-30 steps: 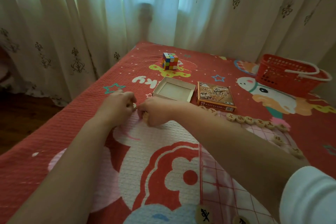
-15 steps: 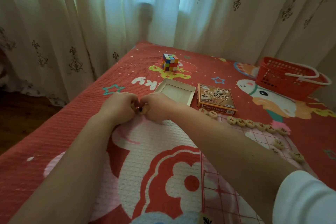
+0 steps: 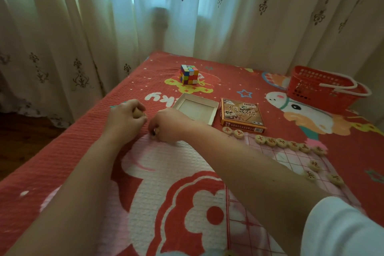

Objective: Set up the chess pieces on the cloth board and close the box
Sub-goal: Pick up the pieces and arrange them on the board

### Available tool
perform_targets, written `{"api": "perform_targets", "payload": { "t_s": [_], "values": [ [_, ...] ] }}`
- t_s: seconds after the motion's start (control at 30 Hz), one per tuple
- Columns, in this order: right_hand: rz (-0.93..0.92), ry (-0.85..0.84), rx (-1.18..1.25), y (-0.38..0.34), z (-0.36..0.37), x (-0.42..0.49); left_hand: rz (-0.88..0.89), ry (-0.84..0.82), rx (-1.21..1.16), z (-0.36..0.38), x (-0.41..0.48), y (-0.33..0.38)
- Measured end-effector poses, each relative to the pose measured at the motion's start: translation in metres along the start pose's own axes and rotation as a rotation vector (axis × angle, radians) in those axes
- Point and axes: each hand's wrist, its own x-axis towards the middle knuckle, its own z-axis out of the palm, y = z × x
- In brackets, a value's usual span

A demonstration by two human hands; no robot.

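My left hand (image 3: 124, 117) curls round round wooden chess pieces (image 3: 138, 113) left of the open box tray (image 3: 195, 108). My right hand (image 3: 168, 125) reaches across beside it, fingers curled and pinching a piece (image 3: 155, 131) low on the bedspread. The printed box lid (image 3: 242, 114) lies right of the tray. A row of wooden pieces (image 3: 288, 143) lines the far edge of the pink cloth board (image 3: 291, 158), with three more pieces (image 3: 315, 165) along its right side.
A colourful puzzle cube (image 3: 189, 74) sits behind the tray. A red plastic basket (image 3: 324, 87) with white handles stands at the back right. The red patterned bedspread (image 3: 62, 162) ends at the left edge, with curtains behind.
Both hands stayed close together left of the tray. My right hand dipped a little lower toward the bedspread; the view shifted slightly.
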Motion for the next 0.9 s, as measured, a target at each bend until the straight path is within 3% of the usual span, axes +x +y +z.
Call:
{"api": "perform_targets", "payload": {
  "t_s": [0.17, 0.23, 0.43, 0.53, 0.63, 0.73, 0.9],
  "values": [
    [0.007, 0.009, 0.020, 0.001, -0.001, -0.002, -0.413, -0.047, -0.810, -0.001, 0.000, 0.007],
    [0.000, 0.039, 0.078, 0.001, 0.001, -0.006, -0.533, -0.035, -1.017, -0.001, 0.003, 0.007],
    [0.080, 0.179, 0.394, 0.022, 0.002, -0.034, -0.757, -0.156, -1.389, 0.009, 0.002, 0.015],
    [0.058, 0.370, 0.588, 0.033, -0.016, -0.051, -0.834, -0.202, -1.510, 0.013, 0.000, 0.023],
    [-0.104, 0.496, 0.513, 0.031, -0.029, -0.056, -0.928, -0.289, -1.671, 0.019, -0.007, 0.038],
    [-0.273, 0.477, 0.384, 0.022, -0.027, -0.057, -0.949, -0.355, -1.750, 0.026, -0.015, 0.055],
    [-0.333, 0.448, 0.358, 0.018, -0.016, -0.054, -0.971, -0.334, -1.779, 0.029, -0.023, 0.056]
  ]
}}
